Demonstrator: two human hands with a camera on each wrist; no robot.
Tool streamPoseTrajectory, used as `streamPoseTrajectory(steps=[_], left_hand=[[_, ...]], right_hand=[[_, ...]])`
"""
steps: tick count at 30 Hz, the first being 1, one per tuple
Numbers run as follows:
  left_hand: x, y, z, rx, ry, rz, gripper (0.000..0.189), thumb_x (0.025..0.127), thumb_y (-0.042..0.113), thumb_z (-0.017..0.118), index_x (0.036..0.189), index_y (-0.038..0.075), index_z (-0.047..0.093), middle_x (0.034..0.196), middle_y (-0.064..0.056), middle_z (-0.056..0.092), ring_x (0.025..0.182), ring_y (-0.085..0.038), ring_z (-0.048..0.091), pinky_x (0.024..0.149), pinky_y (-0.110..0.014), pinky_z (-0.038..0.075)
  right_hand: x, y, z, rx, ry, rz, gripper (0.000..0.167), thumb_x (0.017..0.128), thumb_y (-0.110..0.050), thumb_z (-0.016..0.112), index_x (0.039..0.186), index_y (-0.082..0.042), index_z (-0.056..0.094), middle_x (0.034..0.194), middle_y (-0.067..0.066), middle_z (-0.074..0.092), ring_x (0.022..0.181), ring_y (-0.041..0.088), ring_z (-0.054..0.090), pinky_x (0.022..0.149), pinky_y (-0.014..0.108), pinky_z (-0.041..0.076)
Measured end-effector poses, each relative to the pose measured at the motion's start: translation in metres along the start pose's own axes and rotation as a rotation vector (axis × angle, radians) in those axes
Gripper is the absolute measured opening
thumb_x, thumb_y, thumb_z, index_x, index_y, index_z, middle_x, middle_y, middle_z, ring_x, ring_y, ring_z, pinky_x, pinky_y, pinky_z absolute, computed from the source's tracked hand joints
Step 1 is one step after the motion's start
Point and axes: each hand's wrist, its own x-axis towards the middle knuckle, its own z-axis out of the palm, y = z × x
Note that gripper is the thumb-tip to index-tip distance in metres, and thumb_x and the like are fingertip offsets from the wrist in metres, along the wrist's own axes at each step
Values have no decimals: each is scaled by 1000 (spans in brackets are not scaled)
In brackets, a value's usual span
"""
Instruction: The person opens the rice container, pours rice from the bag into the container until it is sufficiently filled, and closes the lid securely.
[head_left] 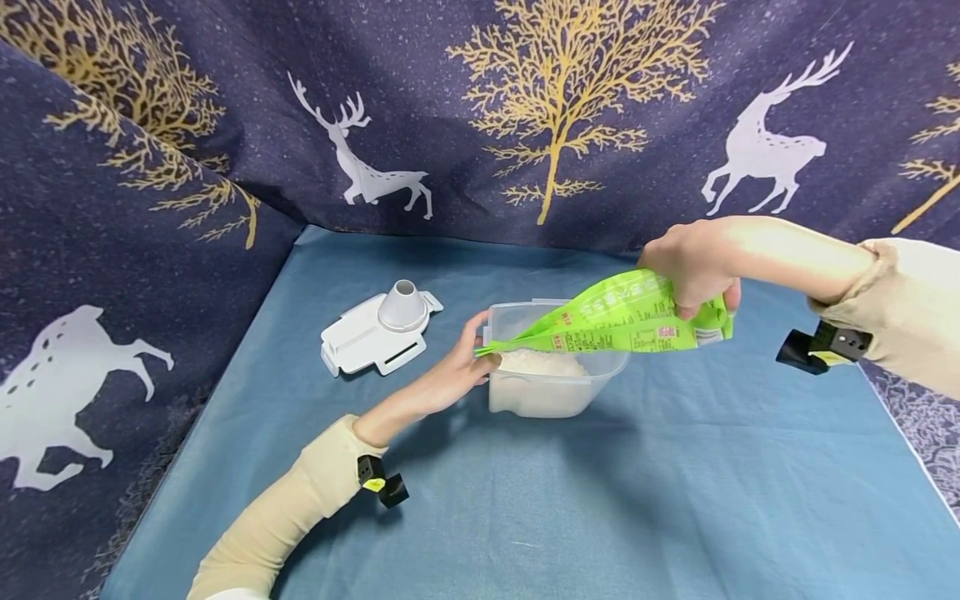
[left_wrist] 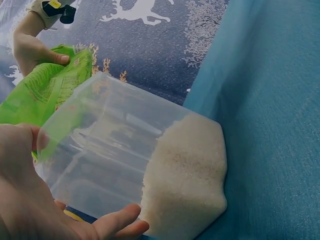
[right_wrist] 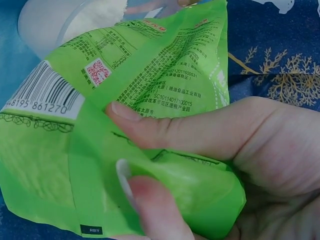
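Note:
Near the middle of the table, a clear plastic container (head_left: 536,400) holds white rice (left_wrist: 185,165) in its lower part. My left hand (head_left: 461,362) holds the container's left end, thumb on one side and fingers spread on the other. The thumb lies by the narrow mouth of a green rice bag (head_left: 615,321). My right hand (head_left: 697,258) grips the raised bottom end of the bag, crumpling the plastic between thumb and fingers. Tilted, the bag slopes down leftward over the container. In the right wrist view, its barcode and print face the camera.
To the left of the container lies a white lid (head_left: 360,337) with a grey-white conical cap (head_left: 403,307) on it. A blue cloth (head_left: 487,500) covers the table. Behind hangs a dark blue curtain (head_left: 480,100) with deer and trees.

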Motion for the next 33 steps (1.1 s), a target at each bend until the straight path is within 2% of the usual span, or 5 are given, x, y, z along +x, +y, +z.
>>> streamPoseTrajectory(steps=[11,18,23,27,33], left_hand=[[1,0,0,-7,-6,12,73,99,26,43,153,25,-5,147,-24,23,131,-41,44,107,-54,38],[1,0,0,-16,-4,12,73,99,25,42,153,23,-7,150,-24,16,133,-42,40,108,-55,37],[1,-2,1,-8,-1,39,73,99,31,43,153,23,-6,150,-22,15,133,-41,40,106,-54,39],[1,-2,0,-29,-9,26,73,99,30,43,153,27,-6,149,-20,16,134,-40,40,108,-55,37],[1,-2,0,-26,-13,5,73,97,27,42,153,28,-6,149,-19,18,134,-38,40,109,-55,36]], right_hand=[[0,1,-3,-5,-15,-2,54,79,6,70,128,-1,48,107,19,60,71,22,67,57,34,58],[0,1,-4,-2,-18,2,55,79,6,70,130,-1,48,108,20,60,72,23,67,57,34,58],[-2,4,-5,-8,-16,-13,58,80,4,70,133,0,46,109,20,59,73,22,67,57,34,58],[0,7,-3,-4,-14,-19,58,81,4,69,134,0,45,111,21,58,74,22,67,57,35,58],[3,8,1,-12,-28,12,53,78,7,69,126,-2,50,112,21,55,75,25,65,57,35,58]])
